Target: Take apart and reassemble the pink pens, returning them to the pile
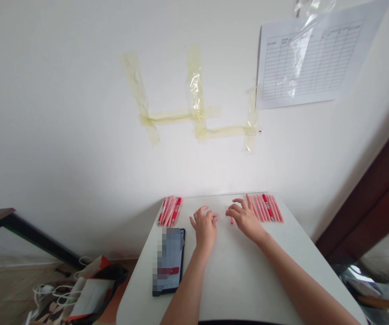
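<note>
My left hand [205, 229] is over the middle of the white table, its thumb and forefinger close together at a clear, film-like scrap [222, 217]. The other fingers of that hand are curled and apart. Facing it from the right is my right hand [246, 220], fingers bent inward. A short red, pen-like end [231, 220] shows just under its fingertips; the rest is hidden by the hand. Beside my right hand lies a row of pink and red pens [265, 208]. Left of my left hand is a bunch of similar pens [170, 211].
A phone [183, 253] lies on the left of the white table [238, 280], which stands against the wall. Tape strips [196, 90] and a printed sheet [311, 58] are stuck on the wall. Bags and white cables [67, 293] are on the floor at left.
</note>
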{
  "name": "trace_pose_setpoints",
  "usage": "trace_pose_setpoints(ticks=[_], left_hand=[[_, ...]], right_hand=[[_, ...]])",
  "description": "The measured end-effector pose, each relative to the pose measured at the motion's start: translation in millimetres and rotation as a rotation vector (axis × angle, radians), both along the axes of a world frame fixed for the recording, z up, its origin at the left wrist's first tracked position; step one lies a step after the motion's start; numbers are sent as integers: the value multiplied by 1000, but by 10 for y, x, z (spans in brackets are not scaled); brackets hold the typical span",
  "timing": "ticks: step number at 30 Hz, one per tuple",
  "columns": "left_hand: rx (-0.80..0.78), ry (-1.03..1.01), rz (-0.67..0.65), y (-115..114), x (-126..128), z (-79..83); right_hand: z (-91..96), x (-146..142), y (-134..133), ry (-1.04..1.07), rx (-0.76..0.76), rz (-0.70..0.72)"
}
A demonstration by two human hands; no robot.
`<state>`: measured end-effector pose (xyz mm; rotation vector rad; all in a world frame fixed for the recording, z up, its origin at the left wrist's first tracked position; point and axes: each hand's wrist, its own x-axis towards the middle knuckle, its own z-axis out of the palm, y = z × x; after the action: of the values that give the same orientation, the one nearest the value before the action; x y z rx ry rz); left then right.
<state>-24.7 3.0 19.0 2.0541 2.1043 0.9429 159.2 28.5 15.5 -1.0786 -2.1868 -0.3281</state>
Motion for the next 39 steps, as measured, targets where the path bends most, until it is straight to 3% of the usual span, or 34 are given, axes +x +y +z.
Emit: trace_pose_setpoints(ticks=[15, 33, 39], left_hand=[[2, -35, -76, 10, 5, -58], [41, -11, -146, 8, 22, -79], [7, 3, -140, -5, 26, -36]], right_hand=[[-72, -35, 24, 27, 1, -75], [-95, -69, 28, 116, -150, 123], [-94, -87, 21, 139, -163, 105]])
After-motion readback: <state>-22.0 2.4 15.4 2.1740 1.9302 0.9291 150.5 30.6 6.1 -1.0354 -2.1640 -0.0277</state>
